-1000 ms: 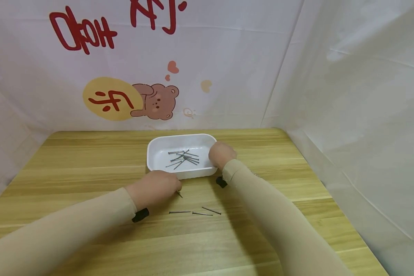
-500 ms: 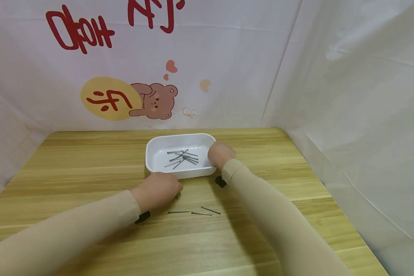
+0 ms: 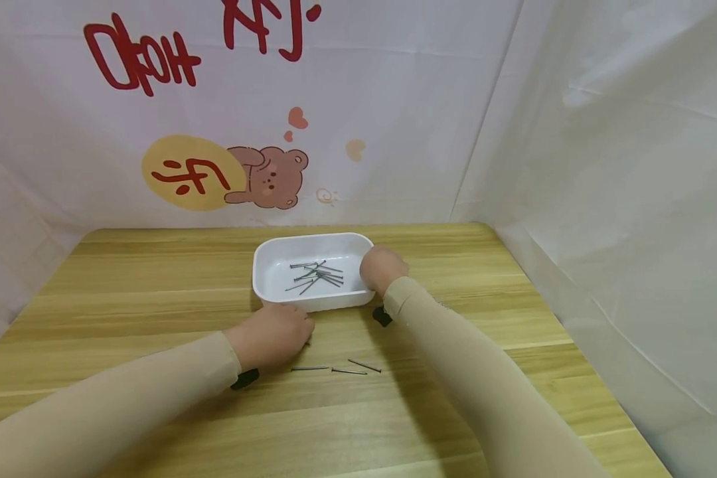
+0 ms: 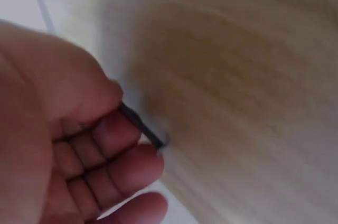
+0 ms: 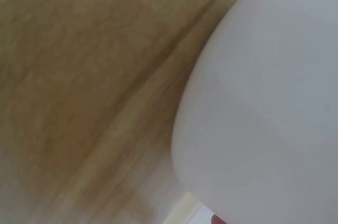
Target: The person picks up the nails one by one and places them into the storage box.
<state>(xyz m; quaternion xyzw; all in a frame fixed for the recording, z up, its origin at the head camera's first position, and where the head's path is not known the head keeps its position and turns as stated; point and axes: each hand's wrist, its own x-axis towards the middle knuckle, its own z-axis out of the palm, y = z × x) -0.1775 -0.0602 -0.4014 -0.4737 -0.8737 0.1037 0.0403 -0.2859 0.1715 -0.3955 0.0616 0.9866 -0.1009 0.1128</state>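
Observation:
A white plastic tray (image 3: 313,303) stands on the table with several nails (image 3: 319,273) lying crossed inside. My left hand (image 3: 271,333) is just in front of the tray's near left side. In the left wrist view, its thumb and forefinger pinch a dark nail (image 4: 141,124), whose one end sticks out past the fingers. My right hand (image 3: 382,267) grips the tray's right end at the rim; its fingers are mostly hidden. The tray's smooth outer wall (image 5: 259,108) fills much of the right wrist view. Three loose nails (image 3: 349,371) lie on the table nearer to me.
The wood-grain table (image 3: 155,265) runs back to a white cloth (image 3: 406,133) printed with red characters and a bear. Another pale cloth (image 3: 633,199) hangs along the right side. Both forearms, in beige sleeves, reach across the table from the front.
My left hand has shifted slightly toward me and turned, so less of its nail shows in the head view. The right hand, the tray and the loose nails stay put.

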